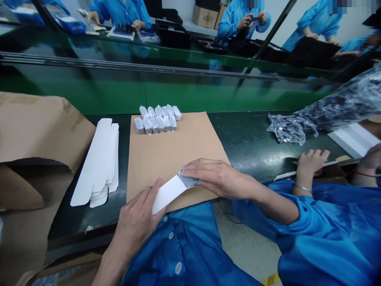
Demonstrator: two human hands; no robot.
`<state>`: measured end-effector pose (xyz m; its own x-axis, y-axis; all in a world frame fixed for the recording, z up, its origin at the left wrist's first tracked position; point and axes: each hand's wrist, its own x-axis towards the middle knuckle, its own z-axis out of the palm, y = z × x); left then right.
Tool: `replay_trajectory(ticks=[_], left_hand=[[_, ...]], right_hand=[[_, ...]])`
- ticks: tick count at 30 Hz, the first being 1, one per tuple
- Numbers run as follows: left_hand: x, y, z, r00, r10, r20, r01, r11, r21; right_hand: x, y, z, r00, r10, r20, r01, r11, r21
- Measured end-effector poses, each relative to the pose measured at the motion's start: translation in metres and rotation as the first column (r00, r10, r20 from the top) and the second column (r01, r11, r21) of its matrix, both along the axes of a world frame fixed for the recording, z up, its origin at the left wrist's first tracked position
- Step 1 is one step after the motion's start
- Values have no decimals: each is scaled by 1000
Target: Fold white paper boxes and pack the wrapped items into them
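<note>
A slim white carton is tilted above the brown cardboard sheet, near its front edge. My left hand is closed around its lower left end. At the upper right end, my right hand has its fingers over a greyish-white piece with dark print. Whether that piece is inside the carton or part of it, I cannot tell. Small white wrapped packets stand in two rows at the sheet's far left corner. A stack of flat white carton blanks lies left of the sheet.
A large brown paper-lined box stands at the left. To the right, a co-worker's hand rests by the table edge, near crumpled clear plastic bags and a white box. Behind the green barrier, people in blue work.
</note>
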<state>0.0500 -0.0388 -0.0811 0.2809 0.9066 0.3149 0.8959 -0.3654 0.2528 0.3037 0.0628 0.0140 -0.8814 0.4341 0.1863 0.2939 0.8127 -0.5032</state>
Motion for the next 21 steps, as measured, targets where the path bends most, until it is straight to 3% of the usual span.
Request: replay_trajectory(ticks=[2,5,8,10,12,15,19,21], left_hand=[[-1,1,2,1000,7,25,-8,999,33],[-3,2,7,999,34,8,-34,995,90],[-6,2,12,998,40,-49,-33,991,130],[-7,2,14,996,22,-82,-11,992,129],[-8,3,14,997,17,-79,-5,990,138],[-3,5,10,995,62,-74,-47,979,198],[25,4,9,995,38,-95,-15,973,231],[39,5,15,999,25,-39,-18,982,187]], right_hand=[[-5,-1,0,997,-64,-36,65,997,45],[-13,-7,-9,980,-171,-105,192,948,254],[-18,-11,-12,985,-154,-79,172,918,356],[-17,-12,-6,995,-91,-41,98,971,216],[-16,-14,3,996,-82,-44,79,995,-62],[-19,-23,9,967,-240,-84,185,892,-412],[-36,-36,-7,963,-269,8,235,827,-510],[-32,-32,-14,920,-391,20,351,802,-483]])
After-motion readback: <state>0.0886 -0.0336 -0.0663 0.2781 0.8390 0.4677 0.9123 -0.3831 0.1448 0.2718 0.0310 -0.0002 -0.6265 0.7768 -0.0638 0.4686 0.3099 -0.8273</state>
